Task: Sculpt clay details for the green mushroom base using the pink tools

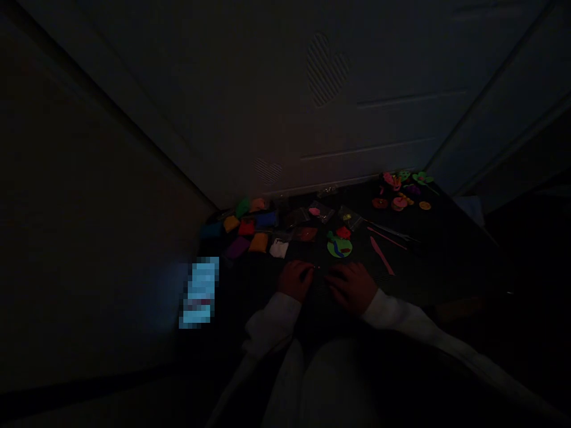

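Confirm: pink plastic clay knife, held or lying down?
Lying down: the pink plastic clay knife rests on the dark surface, apart from the right hand.

Your left grip [295, 280], right grip [352, 288]: too dark between fingers, anything held cannot be told. Pixelated blue glowing panel [200, 292] blurred past reading. Dark plastic packet [294, 218]: contents too dim to tell.

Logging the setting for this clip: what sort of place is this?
Probably a dim room at home: a panelled door rises behind a dark surface strewn with clay packets, beside a glowing screen.
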A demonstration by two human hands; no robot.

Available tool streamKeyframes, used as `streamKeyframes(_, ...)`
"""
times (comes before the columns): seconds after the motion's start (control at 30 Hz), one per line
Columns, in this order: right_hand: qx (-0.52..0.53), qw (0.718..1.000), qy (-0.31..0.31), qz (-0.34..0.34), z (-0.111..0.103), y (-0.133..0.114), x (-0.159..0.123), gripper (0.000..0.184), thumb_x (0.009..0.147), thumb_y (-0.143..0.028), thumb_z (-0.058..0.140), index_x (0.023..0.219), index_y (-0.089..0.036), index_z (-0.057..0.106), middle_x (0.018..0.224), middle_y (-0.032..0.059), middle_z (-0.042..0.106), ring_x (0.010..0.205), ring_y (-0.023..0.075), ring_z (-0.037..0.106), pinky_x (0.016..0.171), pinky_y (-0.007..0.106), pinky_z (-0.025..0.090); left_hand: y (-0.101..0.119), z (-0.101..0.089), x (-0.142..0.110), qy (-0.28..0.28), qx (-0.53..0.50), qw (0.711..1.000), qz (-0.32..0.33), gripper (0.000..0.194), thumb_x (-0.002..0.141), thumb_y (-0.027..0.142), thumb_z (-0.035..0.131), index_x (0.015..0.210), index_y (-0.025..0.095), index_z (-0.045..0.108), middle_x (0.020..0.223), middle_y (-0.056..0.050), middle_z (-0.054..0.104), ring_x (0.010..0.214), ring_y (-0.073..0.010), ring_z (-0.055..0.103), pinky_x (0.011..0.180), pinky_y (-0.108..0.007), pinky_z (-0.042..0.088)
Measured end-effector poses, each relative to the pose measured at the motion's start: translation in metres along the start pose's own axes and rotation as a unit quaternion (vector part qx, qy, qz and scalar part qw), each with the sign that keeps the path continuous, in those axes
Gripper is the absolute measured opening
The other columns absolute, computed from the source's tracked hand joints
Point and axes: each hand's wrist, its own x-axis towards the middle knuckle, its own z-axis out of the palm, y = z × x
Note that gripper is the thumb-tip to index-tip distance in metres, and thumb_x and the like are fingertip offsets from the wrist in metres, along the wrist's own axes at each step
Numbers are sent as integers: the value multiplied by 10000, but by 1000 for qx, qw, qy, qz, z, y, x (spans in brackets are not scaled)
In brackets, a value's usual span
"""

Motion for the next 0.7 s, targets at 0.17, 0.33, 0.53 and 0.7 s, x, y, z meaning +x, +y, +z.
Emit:
streamKeyframes(0.17,10,1000,16,16,0,3,2,318,804,-298,411,1100,-244,513,1082,62,453,932,184,382,778,338,283,-1,1,0,6,-1,1000,5,159,756,241,484,839,174,601,812,-31,596,795,-139,528,742,-310,433)
streamKeyframes(0.33,14,999,31,28,1,5,2,304,794,-283,426,1078,-242,526,1070,50,460,916,177,386,775,326,293,-2,1,0,12,-2,1000,5,153,758,235,480,841,178,596,808,-25,598,794,-137,531,730,-299,437)
streamKeyframes(0.53,10,998,42,36,4,7,2,304,807,-271,406,1086,-234,522,1068,58,463,913,179,387,765,328,287,-1,1,-1,18,4,1000,0,150,755,236,476,837,200,597,804,-20,605,790,-141,536,728,-291,440)
streamKeyframes(0.7,-7,999,26,23,1,4,4,328,798,-316,426,1120,-309,486,1106,38,450,931,202,378,755,353,264,2,-1,0,17,4,1000,2,142,746,227,489,830,200,600,796,-17,607,782,-140,541,724,-287,443)
